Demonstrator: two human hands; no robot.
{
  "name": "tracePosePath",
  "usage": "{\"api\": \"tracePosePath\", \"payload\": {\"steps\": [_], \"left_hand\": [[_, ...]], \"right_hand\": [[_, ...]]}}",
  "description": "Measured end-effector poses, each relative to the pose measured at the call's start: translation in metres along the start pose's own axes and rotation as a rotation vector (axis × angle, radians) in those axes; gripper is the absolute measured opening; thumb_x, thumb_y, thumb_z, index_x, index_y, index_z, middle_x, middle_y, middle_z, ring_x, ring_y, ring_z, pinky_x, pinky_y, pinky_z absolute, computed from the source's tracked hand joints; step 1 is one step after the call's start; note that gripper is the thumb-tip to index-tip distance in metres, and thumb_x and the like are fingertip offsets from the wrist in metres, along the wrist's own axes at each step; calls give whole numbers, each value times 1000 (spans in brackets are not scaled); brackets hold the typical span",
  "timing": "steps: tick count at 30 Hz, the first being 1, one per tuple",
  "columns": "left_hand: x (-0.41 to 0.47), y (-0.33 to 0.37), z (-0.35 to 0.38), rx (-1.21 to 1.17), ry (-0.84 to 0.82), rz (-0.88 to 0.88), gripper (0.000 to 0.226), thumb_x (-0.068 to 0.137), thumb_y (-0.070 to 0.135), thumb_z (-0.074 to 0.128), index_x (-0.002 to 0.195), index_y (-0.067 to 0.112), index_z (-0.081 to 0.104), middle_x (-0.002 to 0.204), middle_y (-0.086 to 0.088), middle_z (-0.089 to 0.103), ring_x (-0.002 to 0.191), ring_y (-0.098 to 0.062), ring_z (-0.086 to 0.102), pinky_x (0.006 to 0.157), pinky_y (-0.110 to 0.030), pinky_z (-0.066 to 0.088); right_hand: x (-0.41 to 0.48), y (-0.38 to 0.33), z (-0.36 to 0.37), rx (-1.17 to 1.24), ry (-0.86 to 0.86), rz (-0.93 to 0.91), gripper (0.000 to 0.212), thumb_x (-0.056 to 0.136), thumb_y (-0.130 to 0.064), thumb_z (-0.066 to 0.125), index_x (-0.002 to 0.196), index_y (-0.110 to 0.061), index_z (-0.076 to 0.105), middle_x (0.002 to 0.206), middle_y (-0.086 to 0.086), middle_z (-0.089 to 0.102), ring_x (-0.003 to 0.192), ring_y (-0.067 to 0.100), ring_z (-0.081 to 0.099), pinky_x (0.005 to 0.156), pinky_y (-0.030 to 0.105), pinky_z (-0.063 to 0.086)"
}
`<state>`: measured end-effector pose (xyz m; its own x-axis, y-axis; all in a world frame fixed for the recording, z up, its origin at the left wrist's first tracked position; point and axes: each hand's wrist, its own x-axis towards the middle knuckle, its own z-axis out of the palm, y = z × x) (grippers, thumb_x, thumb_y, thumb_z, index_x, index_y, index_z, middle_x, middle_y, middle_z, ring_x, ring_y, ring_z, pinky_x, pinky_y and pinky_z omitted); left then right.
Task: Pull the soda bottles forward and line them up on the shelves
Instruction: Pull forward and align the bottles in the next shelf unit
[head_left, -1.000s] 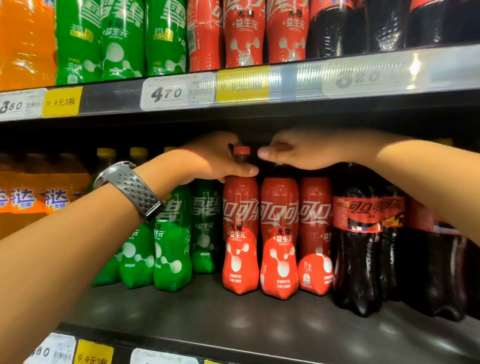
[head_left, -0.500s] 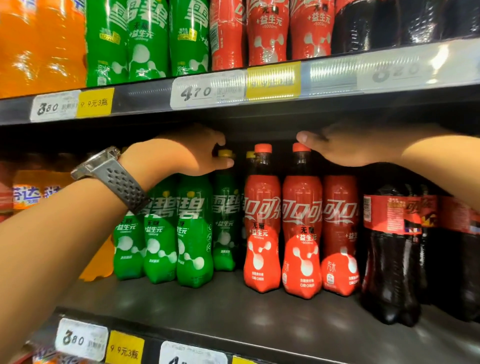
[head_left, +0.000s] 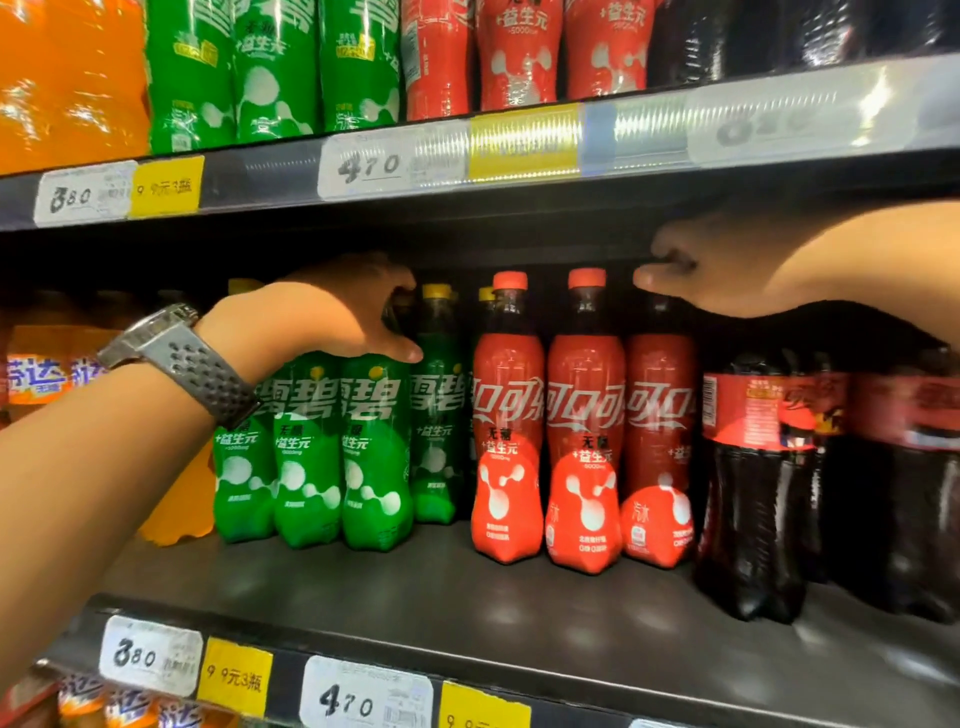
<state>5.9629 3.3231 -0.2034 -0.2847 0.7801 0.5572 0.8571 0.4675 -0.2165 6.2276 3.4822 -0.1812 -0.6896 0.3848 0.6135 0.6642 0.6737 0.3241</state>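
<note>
So the left hand (head_left: 337, 317), watch (head_left: 176, 358) on the wrist, is gripping the neck of a green bottle (head_left: 374, 467), fingers curled round it; the right hand (head_left: 727, 275) is sitting curled over the top of the third red bottle (head_left: 657, 441), cap hidden, so can't tell if it's actually grasping; both bottles are standing upright on the shelf (head_left: 467, 597), set back from its front edge; dark cola bottles (head_left: 753, 493) are standing just right of the reds.

green soda bottles (head_left: 311, 447), red soda bottles (head_left: 582, 447), upright, side by side
</note>
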Motion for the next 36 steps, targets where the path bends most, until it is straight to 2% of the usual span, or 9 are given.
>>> {"api": "tracePosePath", "payload": {"steps": [3,6,12,16,20,22,27,31,36], "left_hand": [[1,2,0,-63,-11,-28,95,67,55,78,144,17,36,142,-9,45,125,-29,47,102,-32,39],[-2,1,-2,-104,-37,-59,104,64,50,82,147,13,31,146,-11,42,129,-30,44,106,-33,37],[-8,3,-3,-78,-45,-90,99,68,48,81,147,18,31,148,-10,40,132,-30,41,106,-31,34],[-13,1,-4,-98,-15,-73,90,74,53,73,147,22,31,149,-7,39,133,-29,41,106,-31,34],[-20,-15,-7,-83,158,-48,57,93,48,49,143,22,39,146,-9,42,130,-30,43,104,-33,34],[-23,-26,-7,-70,215,-44,49,98,40,43,143,20,42,146,-10,44,129,-31,44,103,-34,34],[-34,-69,0,-39,268,-5,47,100,36,41,146,24,37,149,-9,42,131,-32,43,105,-36,35],[-40,-105,10,-37,309,49,55,96,42,48,146,24,36,147,-10,45,129,-32,46,104,-35,36],[-35,-132,26,-147,269,97,65,89,47,58,145,22,36,145,-8,45,128,-28,46,102,-29,35]], "right_hand": [[-14,21,-12,77,-179,30,47,93,-43,50,133,-18,46,129,4,55,114,25,52,97,32,41],[-24,34,-16,180,-247,-22,40,90,-29,58,129,-21,48,123,-3,56,111,19,53,99,30,40],[-24,38,-7,125,-124,31,38,88,-38,63,117,-15,56,115,6,57,95,22,51,79,29,39],[-27,26,-4,34,-108,77,44,92,-43,54,119,-9,56,114,12,60,101,30,57,84,33,45],[-30,-8,-12,-68,-41,110,51,94,-48,44,129,-11,48,131,13,54,117,33,52,96,37,43],[-32,-35,-19,-96,16,56,50,93,-51,40,130,-18,46,134,12,51,120,32,50,98,39,43],[-23,-121,-32,67,169,-139,37,89,-54,46,113,-26,51,114,9,63,103,32,59,76,36,48],[13,-178,-19,305,115,-108,66,90,-53,51,144,-19,35,139,9,50,126,28,46,95,30,39],[50,-224,6,403,33,97,88,82,-53,63,149,-16,18,148,14,35,133,33,38,105,36,35]]}}
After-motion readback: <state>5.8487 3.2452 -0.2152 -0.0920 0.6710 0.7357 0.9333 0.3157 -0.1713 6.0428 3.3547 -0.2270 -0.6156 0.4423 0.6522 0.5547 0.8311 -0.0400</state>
